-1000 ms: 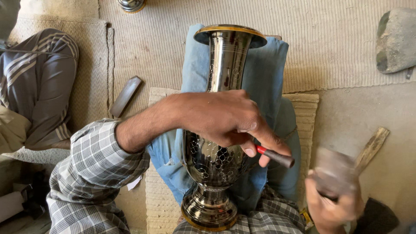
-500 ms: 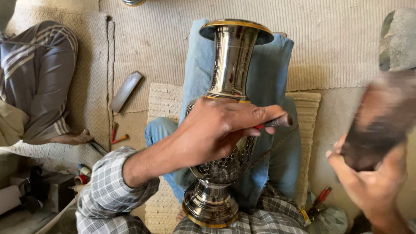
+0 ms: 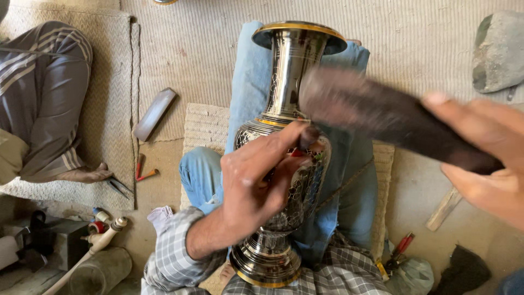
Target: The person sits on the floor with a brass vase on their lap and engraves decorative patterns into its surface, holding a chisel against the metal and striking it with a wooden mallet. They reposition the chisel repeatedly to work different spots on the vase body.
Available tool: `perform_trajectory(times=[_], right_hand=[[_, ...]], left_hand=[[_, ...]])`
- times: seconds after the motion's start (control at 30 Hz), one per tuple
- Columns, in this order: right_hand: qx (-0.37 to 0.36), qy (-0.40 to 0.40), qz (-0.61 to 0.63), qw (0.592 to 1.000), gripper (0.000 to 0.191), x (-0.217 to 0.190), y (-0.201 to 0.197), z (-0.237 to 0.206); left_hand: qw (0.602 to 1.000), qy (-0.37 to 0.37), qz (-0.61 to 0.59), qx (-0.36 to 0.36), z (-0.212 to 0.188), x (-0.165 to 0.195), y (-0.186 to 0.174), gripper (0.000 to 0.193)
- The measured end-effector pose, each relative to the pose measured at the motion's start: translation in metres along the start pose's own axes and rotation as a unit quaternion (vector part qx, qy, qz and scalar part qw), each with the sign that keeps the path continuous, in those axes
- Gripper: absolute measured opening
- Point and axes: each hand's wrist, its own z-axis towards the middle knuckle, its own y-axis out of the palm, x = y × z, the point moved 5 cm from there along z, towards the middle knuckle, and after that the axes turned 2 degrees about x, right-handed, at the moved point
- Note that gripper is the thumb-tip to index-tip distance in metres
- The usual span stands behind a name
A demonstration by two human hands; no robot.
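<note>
Left hand (image 3: 256,183): fingers curled tight around a small punch tool with a red grip (image 3: 303,141), only its dark head and a bit of red showing past the thumb; palm and fingers resting against the body of a tall engraved silver-coloured metal vase with gold rim bands (image 3: 284,158). Vase lying lengthwise under that hand, wide mouth on the far side, ringed foot on the near side, cradled on blue-jeaned legs (image 3: 245,93). Right hand (image 3: 486,158): clasped around the handle end of a dark, motion-blurred wooden mallet (image 3: 376,117), the mallet head reaching toward the left hand and lying just above the punch, over the vase's neck; contact with the punch not discernible. Left of the left hand, on woven matting: flat dark rectangular sharpening-stone-like bar (image 3: 154,113), two short red-handled tools (image 3: 143,169), small pliers (image 3: 117,186). Further left: another person's leg in grey striped trousers (image 3: 49,93). Beyond the right hand: grey rough stone (image 3: 498,52). Below the right hand: pale wooden stick (image 3: 445,207), red-handled pliers (image 3: 401,248) beside a checked shirt hem.
</note>
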Motion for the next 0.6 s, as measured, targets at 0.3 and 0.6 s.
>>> perform_trajectory(times=[0.3, 0.6], right_hand=[[-0.035, -0.146, -0.103, 0.983, 0.086, -0.055, -0.017, 0.034], [-0.069, -0.241, -0.188, 0.95, 0.075, -0.087, -0.031, 0.04]], left_hand=[[0.993, -0.049, -0.065, 0.081, -0.021, -0.009, 0.003, 0.033], [0.975, -0.055, -0.168, 0.136, -0.03, -0.024, 0.008, 0.04]])
